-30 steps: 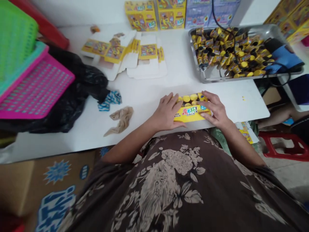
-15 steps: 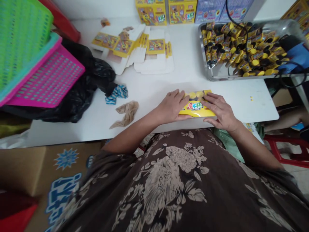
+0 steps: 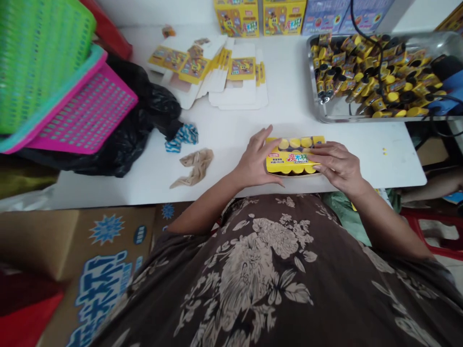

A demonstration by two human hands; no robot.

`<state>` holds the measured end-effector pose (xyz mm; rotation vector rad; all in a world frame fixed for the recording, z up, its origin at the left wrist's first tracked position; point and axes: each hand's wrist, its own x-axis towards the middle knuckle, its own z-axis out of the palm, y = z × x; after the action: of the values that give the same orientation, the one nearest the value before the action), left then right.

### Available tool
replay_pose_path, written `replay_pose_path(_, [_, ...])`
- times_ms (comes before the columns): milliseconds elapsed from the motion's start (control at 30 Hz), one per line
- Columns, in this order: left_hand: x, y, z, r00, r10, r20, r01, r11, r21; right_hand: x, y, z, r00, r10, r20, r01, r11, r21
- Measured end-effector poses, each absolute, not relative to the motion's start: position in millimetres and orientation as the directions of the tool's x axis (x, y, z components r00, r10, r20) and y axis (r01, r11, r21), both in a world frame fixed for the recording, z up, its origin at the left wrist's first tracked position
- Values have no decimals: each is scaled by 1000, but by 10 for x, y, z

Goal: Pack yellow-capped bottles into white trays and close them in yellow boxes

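Observation:
A yellow display box with a row of yellow caps showing along its top lies near the front edge of the white table. My left hand grips the box's left end, thumb under its front edge and fingers raised beside it. My right hand lies over the box's right end, fingers pressed on the front panel.
A metal tray of several small yellow and black bottles sits at the back right, with a blue tool and cable. Flat box blanks lie at the back centre. Coloured baskets and a black bag fill the left. Crumpled cloth lies nearby.
The box has been tipped so its front panel faces up more, and my hands shifted with it. The camera view has moved slightly down and right.

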<state>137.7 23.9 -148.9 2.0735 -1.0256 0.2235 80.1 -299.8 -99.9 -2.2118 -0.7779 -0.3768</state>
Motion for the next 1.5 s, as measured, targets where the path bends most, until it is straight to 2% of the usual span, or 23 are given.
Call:
replay_pose_path(233, [1444,163,-1677,688,-544,481,-684,-264,680,787,-2684,-889,684,541,490,717,-625,-310])
replay_pose_path(400, [1464,109,-1705,690,-530,492,-684,-257,683,882,-2330,-890,628,645,435,774,-575,-266])
replay_pose_path(500, [1473,112,-1757,690,-514,509,-688,-248,682,938,-2322,-862,588,672,451,804,-549,-230])
replay_pose_path(733, [1504,113,-1798,672,-532,516,-689,-191,700,967,-2410,-752,579,703,412,815,-506,-281])
replay_pose_path(1033, [1449,41,-1840,722,-475,504,-650,-215,729,956,-2224,-897,592,640,490,806,-473,-356])
replay_pose_path(1233, [1461,30,-1839,721,-453,524,-655,-200,729,935,-2699,-838,655,622,429,756,-518,-401])
replay_pose_path(1367, [1508,25,-1841,713,-456,533,-662,-184,727,925,-3038,-965,662,529,531,749,-495,-440])
replay_pose_path(1500, [1521,27,-1846,649,-461,605,-728,-144,670,850,-3039,-1239,680,413,605,714,-561,-419])
